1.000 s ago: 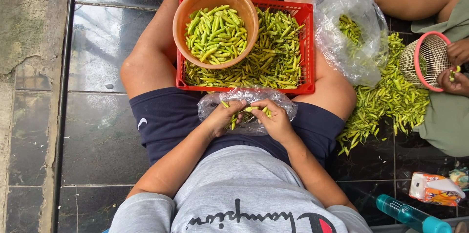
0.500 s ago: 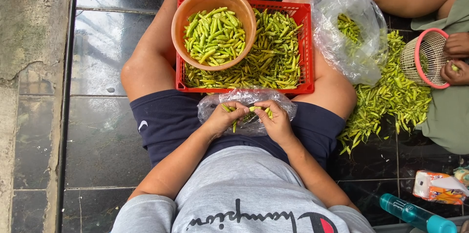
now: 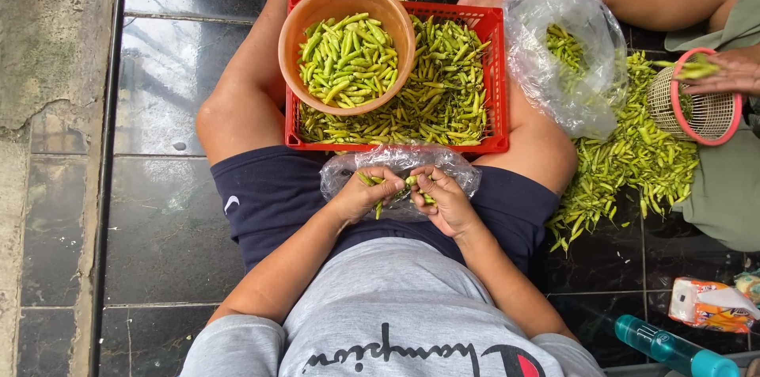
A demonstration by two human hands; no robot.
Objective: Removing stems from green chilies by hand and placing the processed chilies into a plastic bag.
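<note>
I sit on a dark tiled floor with a red crate point(image 3: 497, 84) of green chillies between my legs. An orange bowl point(image 3: 313, 13) of chillies rests on the crate's left side. On my lap lies a clear plastic bag point(image 3: 404, 159). My left hand point(image 3: 360, 195) is closed around several green chillies point(image 3: 381, 201) over the bag. My right hand point(image 3: 443, 197) pinches one chilli close beside the left hand.
To the right, another person's hand point(image 3: 732, 68) drops chillies into a pink-rimmed basket point(image 3: 704, 108). A clear bag of chillies point(image 3: 566, 53) and a loose chilli pile point(image 3: 633, 163) lie on the floor. A snack packet point(image 3: 708, 306) and teal bottle point(image 3: 665, 345) sit bottom right.
My hands stay together over the lap bag, fingers shifting slightly. The other person's hand has risen above the basket with chillies in it.
</note>
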